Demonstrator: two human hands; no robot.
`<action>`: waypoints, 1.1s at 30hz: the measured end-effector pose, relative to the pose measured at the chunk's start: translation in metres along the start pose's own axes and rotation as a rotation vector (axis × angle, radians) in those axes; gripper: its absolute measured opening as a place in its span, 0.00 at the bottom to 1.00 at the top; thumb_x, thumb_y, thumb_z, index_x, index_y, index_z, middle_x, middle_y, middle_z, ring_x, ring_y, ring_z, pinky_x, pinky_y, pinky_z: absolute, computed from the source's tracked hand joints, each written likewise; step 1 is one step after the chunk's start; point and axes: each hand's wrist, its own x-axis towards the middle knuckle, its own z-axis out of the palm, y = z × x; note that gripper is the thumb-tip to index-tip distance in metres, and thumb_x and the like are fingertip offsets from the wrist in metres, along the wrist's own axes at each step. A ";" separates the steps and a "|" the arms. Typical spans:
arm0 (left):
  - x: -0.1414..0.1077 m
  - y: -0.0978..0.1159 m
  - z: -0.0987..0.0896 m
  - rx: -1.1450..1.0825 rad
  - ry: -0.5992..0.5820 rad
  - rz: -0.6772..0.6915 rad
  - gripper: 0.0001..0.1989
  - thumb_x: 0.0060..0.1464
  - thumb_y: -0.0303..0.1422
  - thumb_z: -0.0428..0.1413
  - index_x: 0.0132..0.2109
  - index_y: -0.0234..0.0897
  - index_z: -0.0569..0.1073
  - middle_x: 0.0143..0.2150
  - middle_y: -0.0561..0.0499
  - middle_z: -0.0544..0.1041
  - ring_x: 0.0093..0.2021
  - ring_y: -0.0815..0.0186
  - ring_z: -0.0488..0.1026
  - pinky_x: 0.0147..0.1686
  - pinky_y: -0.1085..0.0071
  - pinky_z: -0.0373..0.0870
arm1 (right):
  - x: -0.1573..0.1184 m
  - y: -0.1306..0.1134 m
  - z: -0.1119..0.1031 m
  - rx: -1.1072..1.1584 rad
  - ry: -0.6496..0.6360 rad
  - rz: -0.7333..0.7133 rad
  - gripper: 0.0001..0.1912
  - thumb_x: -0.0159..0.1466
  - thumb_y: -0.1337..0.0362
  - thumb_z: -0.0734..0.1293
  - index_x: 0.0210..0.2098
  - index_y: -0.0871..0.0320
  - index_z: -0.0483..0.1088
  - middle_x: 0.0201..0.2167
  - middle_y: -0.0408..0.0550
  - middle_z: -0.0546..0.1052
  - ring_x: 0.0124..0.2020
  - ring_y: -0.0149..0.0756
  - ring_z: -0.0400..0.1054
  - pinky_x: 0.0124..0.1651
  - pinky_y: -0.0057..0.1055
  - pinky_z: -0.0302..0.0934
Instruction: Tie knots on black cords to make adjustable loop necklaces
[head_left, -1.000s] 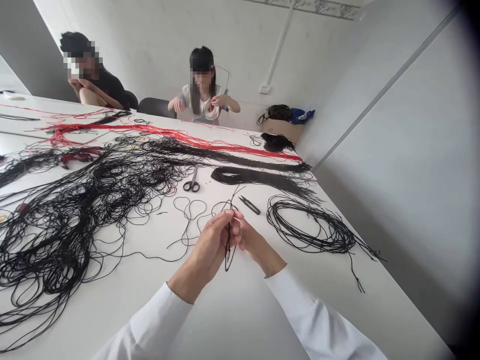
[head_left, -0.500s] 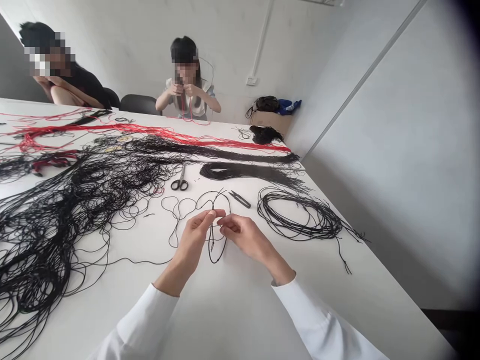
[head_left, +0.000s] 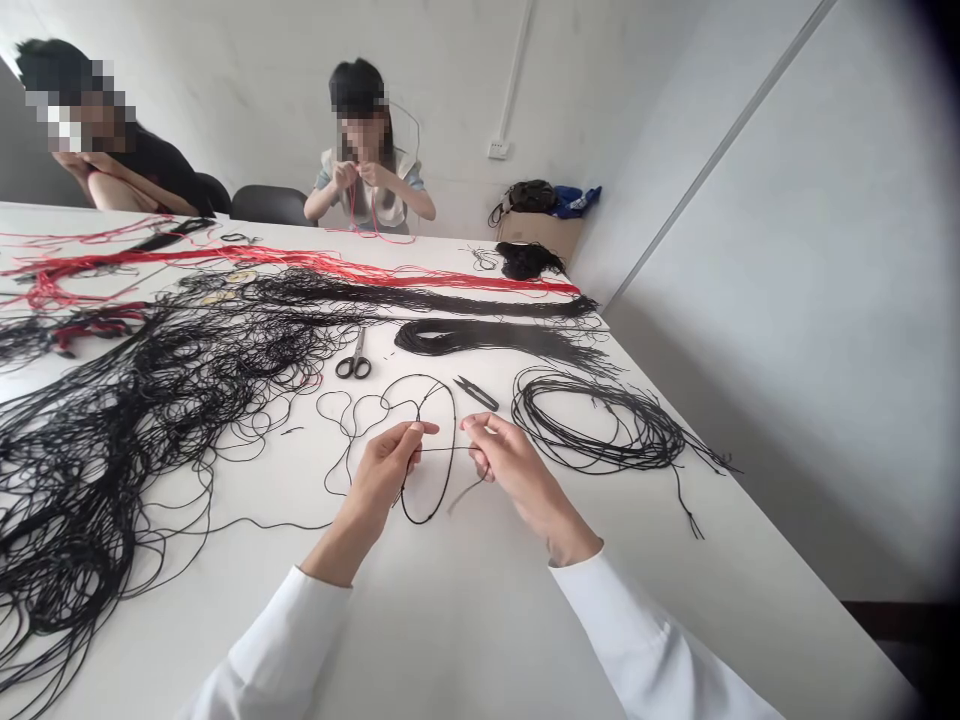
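Thumb and fingers of my left hand (head_left: 390, 458) pinch a black cord (head_left: 452, 460), whose loop hangs between my hands over the white table. My right hand (head_left: 502, 455) is closed on a thin end of black cord, which runs taut across to my left hand. A short tail of it sticks out below my right fingers, blurred. Just beyond my hands lie black thread snips (head_left: 477, 393), and farther left a pair of scissors (head_left: 355, 365) with dark handles. Loose curls of thin cord lie left of my left hand.
A big tangle of black cord (head_left: 97, 480) covers the left side. Coiled black cords (head_left: 600, 425) lie at right, near the table edge. Behind are a black cord bundle (head_left: 487, 340) and red cords (head_left: 322, 265). Two people sit across the table, one handling red cord.
My right hand has moved right, away from my left, drawing a cord end taut between them. My left hand keeps its pinch. The view has shifted slightly.
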 end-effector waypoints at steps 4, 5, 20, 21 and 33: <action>-0.003 0.004 -0.002 -0.161 -0.066 -0.050 0.18 0.55 0.46 0.61 0.41 0.36 0.82 0.28 0.54 0.62 0.28 0.69 0.57 0.29 0.74 0.59 | 0.003 -0.001 -0.006 -0.283 0.133 -0.104 0.21 0.66 0.44 0.62 0.40 0.56 0.71 0.26 0.43 0.71 0.26 0.33 0.61 0.31 0.31 0.55; -0.004 0.004 -0.001 -0.194 -0.077 -0.059 0.18 0.55 0.46 0.62 0.41 0.35 0.82 0.28 0.54 0.62 0.28 0.70 0.57 0.29 0.74 0.59 | 0.004 -0.002 -0.005 -0.362 0.169 -0.159 0.21 0.67 0.45 0.62 0.40 0.56 0.72 0.30 0.46 0.74 0.29 0.35 0.64 0.34 0.32 0.57; -0.005 0.003 0.010 -0.706 0.015 -0.303 0.11 0.64 0.27 0.53 0.37 0.31 0.80 0.47 0.39 0.80 0.49 0.61 0.77 0.51 0.69 0.74 | -0.016 0.016 0.027 -0.468 -0.052 -0.267 0.12 0.73 0.58 0.57 0.44 0.56 0.68 0.48 0.53 0.75 0.50 0.42 0.69 0.53 0.42 0.64; -0.004 0.003 0.009 -0.721 0.011 -0.317 0.11 0.64 0.27 0.52 0.37 0.30 0.80 0.47 0.39 0.80 0.49 0.61 0.77 0.51 0.69 0.75 | -0.019 0.018 0.025 -0.528 -0.060 -0.328 0.11 0.73 0.60 0.56 0.45 0.55 0.68 0.49 0.53 0.75 0.52 0.43 0.68 0.55 0.44 0.63; 0.000 0.004 0.009 -0.807 -0.072 -0.266 0.10 0.64 0.27 0.53 0.37 0.30 0.79 0.42 0.42 0.80 0.51 0.61 0.77 0.59 0.63 0.72 | -0.044 0.026 0.007 -0.793 0.145 -0.433 0.10 0.72 0.60 0.59 0.42 0.54 0.71 0.42 0.53 0.76 0.45 0.45 0.68 0.50 0.46 0.63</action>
